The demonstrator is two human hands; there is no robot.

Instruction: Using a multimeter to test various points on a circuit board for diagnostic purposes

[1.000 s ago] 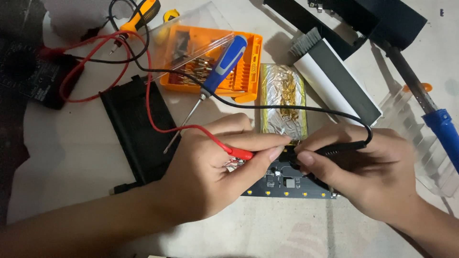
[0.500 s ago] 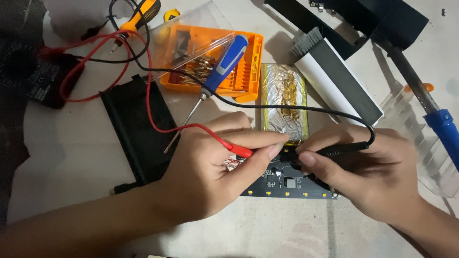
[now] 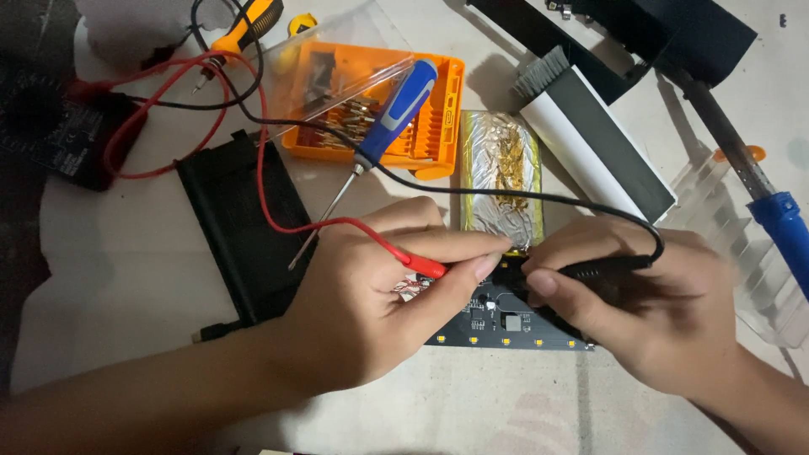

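Observation:
My left hand [image 3: 379, 291] pinches a red test probe [image 3: 417, 262], its red lead looping back to a black meter [image 3: 55, 135] at the far left. My right hand [image 3: 649, 307] grips a black test probe [image 3: 602, 268] whose black lead runs up and to the left across the table. Both probe tips meet over the top edge of a dark circuit board [image 3: 506, 324] with small yellow parts, beside a foil-wrapped battery pack [image 3: 499, 177]. The tips themselves are hidden by my fingers.
A black flat case [image 3: 236, 223] lies left of my hands. An orange bit box [image 3: 396, 118] holds a blue-handled screwdriver [image 3: 392, 114]. A black-and-white slab [image 3: 598, 139], a blue-handled soldering iron [image 3: 758, 190] and a clear plastic tray [image 3: 758, 253] lie to the right.

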